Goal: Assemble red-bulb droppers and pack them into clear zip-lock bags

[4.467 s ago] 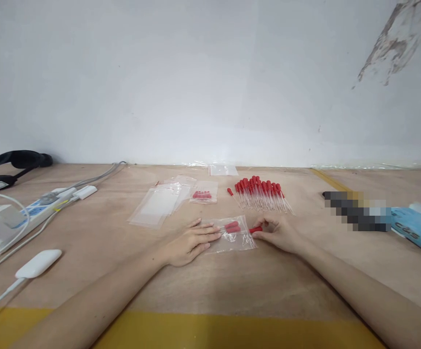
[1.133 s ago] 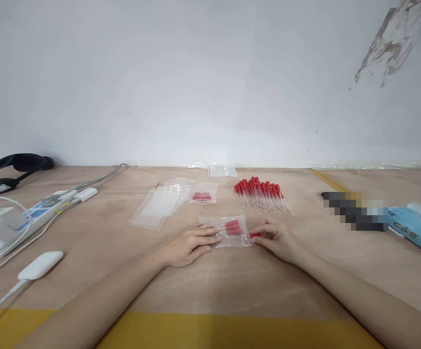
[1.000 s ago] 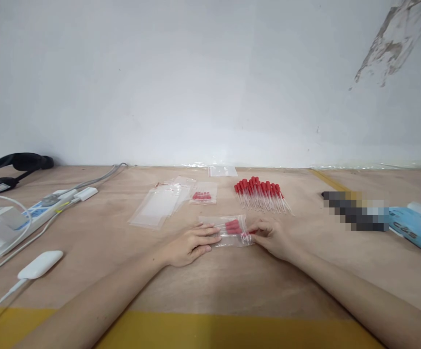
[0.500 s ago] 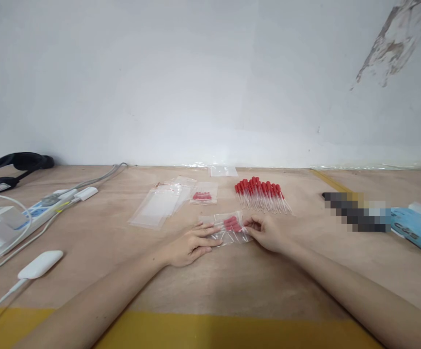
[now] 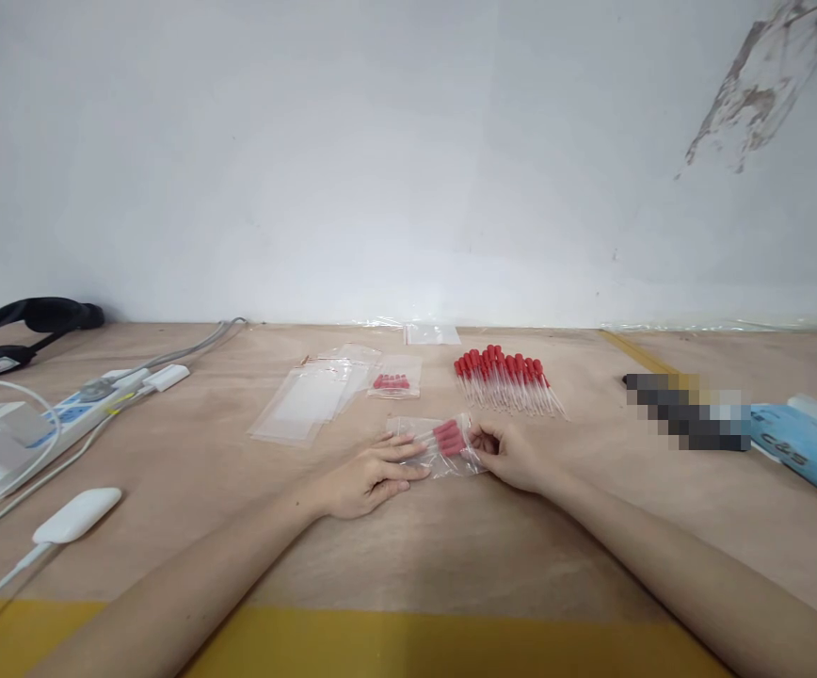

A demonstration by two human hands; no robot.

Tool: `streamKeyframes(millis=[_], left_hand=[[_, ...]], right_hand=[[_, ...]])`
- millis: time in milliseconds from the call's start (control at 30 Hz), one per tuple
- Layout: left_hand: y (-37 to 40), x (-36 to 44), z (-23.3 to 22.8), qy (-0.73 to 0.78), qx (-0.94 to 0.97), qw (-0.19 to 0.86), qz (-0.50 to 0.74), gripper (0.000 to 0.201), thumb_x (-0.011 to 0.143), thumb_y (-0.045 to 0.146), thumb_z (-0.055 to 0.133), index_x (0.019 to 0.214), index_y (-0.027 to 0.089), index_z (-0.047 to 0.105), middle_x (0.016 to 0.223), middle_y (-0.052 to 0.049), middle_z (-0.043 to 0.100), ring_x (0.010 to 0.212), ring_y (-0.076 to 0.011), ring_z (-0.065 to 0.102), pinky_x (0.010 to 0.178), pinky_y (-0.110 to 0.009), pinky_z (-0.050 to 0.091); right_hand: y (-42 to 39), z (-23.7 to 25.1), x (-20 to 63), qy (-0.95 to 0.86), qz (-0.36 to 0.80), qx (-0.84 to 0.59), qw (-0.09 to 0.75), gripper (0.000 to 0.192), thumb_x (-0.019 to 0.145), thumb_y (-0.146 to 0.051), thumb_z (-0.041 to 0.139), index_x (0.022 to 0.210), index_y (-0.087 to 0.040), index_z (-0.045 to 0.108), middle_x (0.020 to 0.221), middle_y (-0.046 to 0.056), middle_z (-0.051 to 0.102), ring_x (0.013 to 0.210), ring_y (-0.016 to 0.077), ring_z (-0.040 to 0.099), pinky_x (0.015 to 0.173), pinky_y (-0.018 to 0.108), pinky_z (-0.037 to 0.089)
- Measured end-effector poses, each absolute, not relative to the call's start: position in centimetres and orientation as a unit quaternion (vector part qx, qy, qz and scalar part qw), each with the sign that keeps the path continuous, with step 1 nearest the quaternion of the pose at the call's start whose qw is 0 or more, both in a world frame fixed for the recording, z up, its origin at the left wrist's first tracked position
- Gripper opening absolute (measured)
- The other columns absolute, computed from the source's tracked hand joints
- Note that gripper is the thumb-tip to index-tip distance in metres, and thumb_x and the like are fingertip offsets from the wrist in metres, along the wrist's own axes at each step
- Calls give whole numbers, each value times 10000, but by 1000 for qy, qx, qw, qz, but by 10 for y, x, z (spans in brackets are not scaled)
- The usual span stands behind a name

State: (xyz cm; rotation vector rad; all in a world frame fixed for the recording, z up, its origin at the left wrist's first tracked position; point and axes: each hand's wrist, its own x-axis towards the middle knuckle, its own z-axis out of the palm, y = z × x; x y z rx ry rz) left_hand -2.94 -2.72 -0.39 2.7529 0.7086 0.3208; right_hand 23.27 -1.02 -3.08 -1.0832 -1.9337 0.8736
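A clear plastic bag (image 5: pixel 443 465) lies on the table between my hands, with several red-topped droppers (image 5: pixel 449 438) inside it. My left hand (image 5: pixel 370 477) rests flat, its fingers stretched over the bag's left part. My right hand (image 5: pixel 511 454) has thumb and fingers pinched on the bag's right edge, close to the red bulbs. Behind the bag, to the right, a pile of loose droppers (image 5: pixel 500 372) lies with red bulbs pointing away from me. Another clear bag (image 5: pixel 405 367) with red bulbs showing lies farther back.
Flat clear bags (image 5: pixel 299 405) overlap behind my left hand. A white packet (image 5: pixel 433 334) lies by the wall. To the left are a power strip (image 5: pixel 73 411), a white charging case (image 5: pixel 78 515) and a black strap (image 5: pixel 27 334). A blue packet (image 5: pixel 808 447) lies at right beside a blurred-out dark object.
My right fingers have shifted slightly at the bag's right edge, and the red bulbs inside now lie a little more evenly together. My left hand stays in place.
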Motion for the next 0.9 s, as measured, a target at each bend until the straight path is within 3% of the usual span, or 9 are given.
streamKeyframes(millis=[200,367,467,633,900], left_hand=[[-30,-29,-2,242,950,147,135,356,886,248,414,1236,299,453,1386,0,319,1297,-213,231,1049,-432,227],[-32,-28,-1,284,926,150,199,348,872,245,440,1217,249,482,1290,-36,466,1255,-205,327,1052,-440,225],[-30,-29,-6,291,916,150,232,291,870,199,425,1118,220,574,1241,-56,514,1200,-192,409,1025,-394,297],[-26,-31,-15,293,913,135,250,306,846,119,402,1026,209,634,1208,-59,539,1112,-166,496,942,-319,401],[-25,-32,-11,304,922,117,208,341,826,117,420,1072,253,614,1268,-39,489,1148,-187,466,961,-352,377]], right_hand=[[-1,-13,247,-751,363,-454,314,198,658,-325,607,740,-148,578,574,-22,537,508,89,460,485,209,360],[37,15,253,-746,98,-582,309,139,711,-286,534,678,-173,609,684,20,624,643,138,550,591,239,387],[66,19,243,-687,12,-670,282,151,736,-268,502,761,-183,623,779,45,647,760,176,579,651,255,396],[102,12,224,-621,0,-732,281,276,775,-278,452,962,-133,594,970,139,614,893,241,574,716,310,416],[114,10,216,-590,15,-752,296,279,800,-300,424,885,-142,638,988,162,596,931,262,570,747,348,427]])
